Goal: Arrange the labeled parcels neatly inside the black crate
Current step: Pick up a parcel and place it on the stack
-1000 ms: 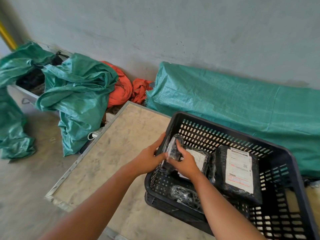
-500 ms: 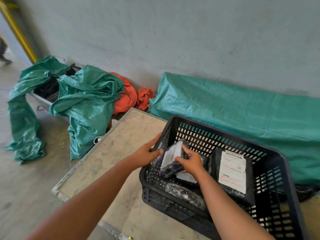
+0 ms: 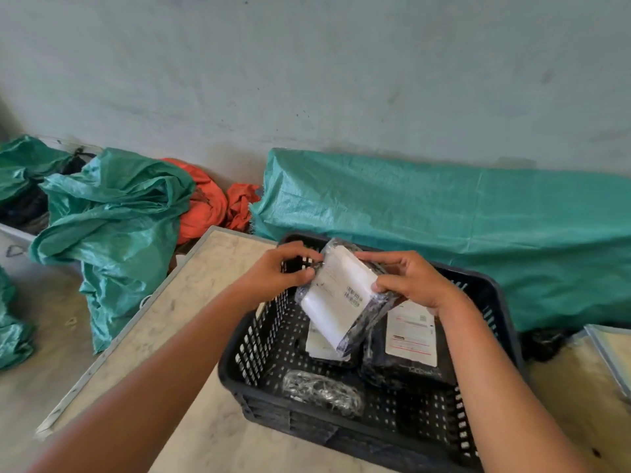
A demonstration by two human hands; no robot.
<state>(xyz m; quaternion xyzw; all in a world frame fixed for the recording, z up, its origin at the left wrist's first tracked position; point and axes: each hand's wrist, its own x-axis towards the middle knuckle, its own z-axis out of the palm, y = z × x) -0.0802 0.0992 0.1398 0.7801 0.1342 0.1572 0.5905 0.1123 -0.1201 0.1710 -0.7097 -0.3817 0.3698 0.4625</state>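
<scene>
Above the black crate I hold a black-wrapped parcel with a white label, tilted with the label facing up. My left hand pinches its top left corner and my right hand grips its right edge. Inside the crate a larger labeled parcel lies flat on the right. Another labeled parcel lies partly hidden under the held one. A small black bundle rests by the near wall.
The crate stands on a pale table with a metal rim. Crumpled green sacks and orange cloth lie on the floor to the left. A long green tarp runs along the grey wall behind the crate.
Both hands have lifted the parcel up out of the crate's left side and turned it so its white label faces up. The camera view has shifted.
</scene>
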